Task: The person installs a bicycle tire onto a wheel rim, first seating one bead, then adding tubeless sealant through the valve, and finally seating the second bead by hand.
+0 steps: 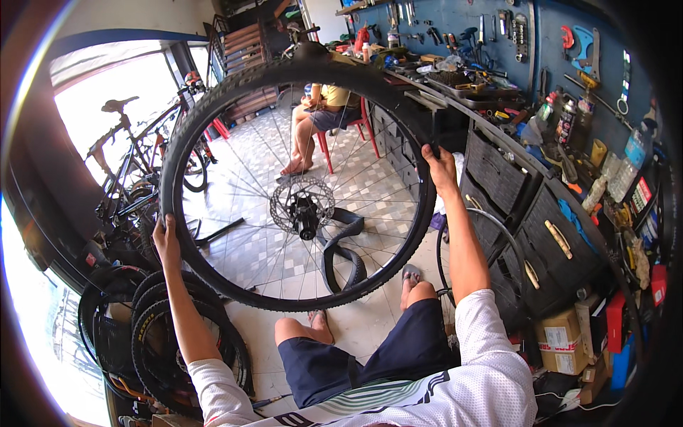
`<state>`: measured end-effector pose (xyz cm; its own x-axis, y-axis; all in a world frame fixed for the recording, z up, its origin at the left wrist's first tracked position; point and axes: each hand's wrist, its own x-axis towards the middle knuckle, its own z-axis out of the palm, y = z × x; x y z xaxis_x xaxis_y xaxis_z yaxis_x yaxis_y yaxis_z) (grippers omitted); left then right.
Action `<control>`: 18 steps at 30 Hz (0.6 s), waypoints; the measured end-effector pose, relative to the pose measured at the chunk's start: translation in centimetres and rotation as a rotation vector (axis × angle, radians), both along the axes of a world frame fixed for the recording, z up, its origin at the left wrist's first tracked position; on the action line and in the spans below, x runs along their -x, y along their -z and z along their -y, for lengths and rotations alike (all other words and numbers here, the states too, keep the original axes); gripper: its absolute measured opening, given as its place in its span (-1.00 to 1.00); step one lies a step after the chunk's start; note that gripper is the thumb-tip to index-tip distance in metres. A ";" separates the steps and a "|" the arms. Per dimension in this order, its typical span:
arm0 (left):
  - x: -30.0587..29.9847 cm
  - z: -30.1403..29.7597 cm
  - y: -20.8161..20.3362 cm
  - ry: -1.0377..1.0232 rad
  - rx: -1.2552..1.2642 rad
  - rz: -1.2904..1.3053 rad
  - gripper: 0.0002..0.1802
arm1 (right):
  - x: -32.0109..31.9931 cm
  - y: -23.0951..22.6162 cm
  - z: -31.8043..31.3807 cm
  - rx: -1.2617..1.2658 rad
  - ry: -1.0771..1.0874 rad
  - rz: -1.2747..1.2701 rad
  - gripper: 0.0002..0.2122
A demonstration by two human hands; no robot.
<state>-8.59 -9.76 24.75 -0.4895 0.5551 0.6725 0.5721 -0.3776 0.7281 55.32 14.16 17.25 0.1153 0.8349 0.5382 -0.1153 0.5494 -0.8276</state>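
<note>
I hold up a bicycle wheel (409, 260) with a black knobby tyre, thin spokes and a disc brake rotor (283, 206) around its hub. My left hand (166, 245) grips the tyre at its left side. On the right side, my right hand (441, 171) is closed round the tyre, thumb toward the rim. Both arms reach forward and the wheel faces me, off the floor. Through the spokes a loose black tyre or tube (331, 260) shows, lying twisted on the tiled floor.
Stacked tyres and wheels (167, 341) lean at my left, below parked bicycles (131, 156). A person (331, 103) sits on a red chair beyond the wheel. To my right runs a cluttered workbench (491, 135) with drawers, and another wheel (509, 249) leans there. A cardboard box (558, 338) stands lower right.
</note>
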 end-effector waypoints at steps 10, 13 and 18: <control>2.4 0.7 2.4 -0.025 0.105 0.037 -0.53 | 1.4 -3.9 1.0 -0.218 0.034 0.306 -0.46; -0.5 0.2 2.2 -0.016 0.059 -0.106 -0.53 | 1.1 -3.5 1.1 -0.071 -0.093 0.195 -0.48; -0.5 0.4 1.5 -0.133 0.097 -0.231 -0.47 | 0.3 -3.6 1.3 -0.007 -0.150 0.316 -0.50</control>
